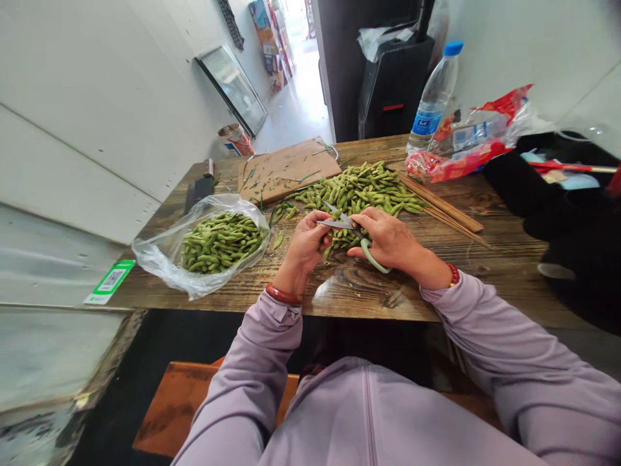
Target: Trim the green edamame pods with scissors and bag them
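My right hand [388, 241] grips green-handled scissors [345, 224], blades pointing left and parted. My left hand [306, 243] is curled around a green bean pod, held at the blade tips; the pod is mostly hidden by the fingers. Both hands hover over the near edge of a loose pile of green bean pods [361, 188] on the wooden table [354, 291]. To the left lies a clear plastic bag [160, 252] holding more pods [220, 241].
A wooden cutting board [286, 169] with green scraps lies behind the pile, a cleaver [200, 188] to its left. A water bottle [433, 97], red-and-clear plastic packaging [466, 152], wooden sticks [444, 206] and a black bag [577, 213] sit to the right. A bench [179, 395] is below.
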A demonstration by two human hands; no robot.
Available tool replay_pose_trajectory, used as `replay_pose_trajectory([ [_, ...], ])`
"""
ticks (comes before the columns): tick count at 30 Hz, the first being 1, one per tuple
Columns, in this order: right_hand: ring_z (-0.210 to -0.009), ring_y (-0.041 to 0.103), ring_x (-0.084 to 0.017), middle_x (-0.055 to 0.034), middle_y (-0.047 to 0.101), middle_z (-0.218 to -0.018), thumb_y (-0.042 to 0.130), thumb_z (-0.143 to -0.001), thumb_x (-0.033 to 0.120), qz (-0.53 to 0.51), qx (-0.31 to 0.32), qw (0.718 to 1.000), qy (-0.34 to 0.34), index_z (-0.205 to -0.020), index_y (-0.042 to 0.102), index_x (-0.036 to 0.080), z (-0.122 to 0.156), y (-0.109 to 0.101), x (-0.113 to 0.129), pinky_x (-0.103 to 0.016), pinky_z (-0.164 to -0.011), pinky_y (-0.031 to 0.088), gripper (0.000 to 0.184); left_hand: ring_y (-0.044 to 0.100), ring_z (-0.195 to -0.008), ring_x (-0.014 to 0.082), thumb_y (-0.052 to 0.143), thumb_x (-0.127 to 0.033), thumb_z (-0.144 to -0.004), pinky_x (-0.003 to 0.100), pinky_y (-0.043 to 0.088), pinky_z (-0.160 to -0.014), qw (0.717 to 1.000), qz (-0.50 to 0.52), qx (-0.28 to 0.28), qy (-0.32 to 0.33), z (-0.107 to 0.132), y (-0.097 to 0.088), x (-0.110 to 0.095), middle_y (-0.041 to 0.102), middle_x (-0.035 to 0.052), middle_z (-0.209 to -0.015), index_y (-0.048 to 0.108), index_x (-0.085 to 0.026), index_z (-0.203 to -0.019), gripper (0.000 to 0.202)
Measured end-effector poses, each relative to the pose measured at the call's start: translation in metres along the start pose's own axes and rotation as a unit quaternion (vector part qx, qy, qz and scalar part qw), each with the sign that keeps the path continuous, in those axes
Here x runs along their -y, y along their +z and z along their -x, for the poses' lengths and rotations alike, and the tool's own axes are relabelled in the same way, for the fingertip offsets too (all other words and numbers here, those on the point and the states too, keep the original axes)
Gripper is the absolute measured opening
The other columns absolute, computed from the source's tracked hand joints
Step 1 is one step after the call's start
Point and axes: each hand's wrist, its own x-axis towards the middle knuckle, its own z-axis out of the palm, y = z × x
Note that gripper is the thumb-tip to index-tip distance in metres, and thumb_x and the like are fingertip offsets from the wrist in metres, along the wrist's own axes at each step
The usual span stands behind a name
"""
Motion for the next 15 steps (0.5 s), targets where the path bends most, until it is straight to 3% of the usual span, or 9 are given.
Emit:
replay_pose_trajectory([
  [5,-0.101,0.063,-0.031,-0.0129,0.063,-0.111,0.082,-0.077,0.041,-0.019,-0.007,1.000,-0.004,-0.126,0.058,0.019,0.001,0.001,0.003,-0.045,-0.090,0.053,0.059,0.050,-0.049,0.0036,0.087,-0.031,-0.068,0.014,0.031,-0.043,1.000,-0.023,-0.017,0.005,0.013,0.004,-0.001,0.067,-0.0007,-0.068,0.064,-0.015,-0.088,0.035],
  [15,-0.083,0.063,-0.022,-0.0090,0.064,-0.107,0.081,-0.079,0.044,-0.069,0.007,0.998,0.002,-0.122,0.062,0.019,0.001,0.000,0.009,-0.035,-0.076,0.051,0.053,0.045,-0.047,0.0023,0.084,-0.039,-0.071,0.016,0.028,-0.042,0.995,-0.098,-0.014,0.032,0.030,0.004,0.006,0.065,-0.0011,-0.067,0.071,-0.013,-0.085,0.032],
])
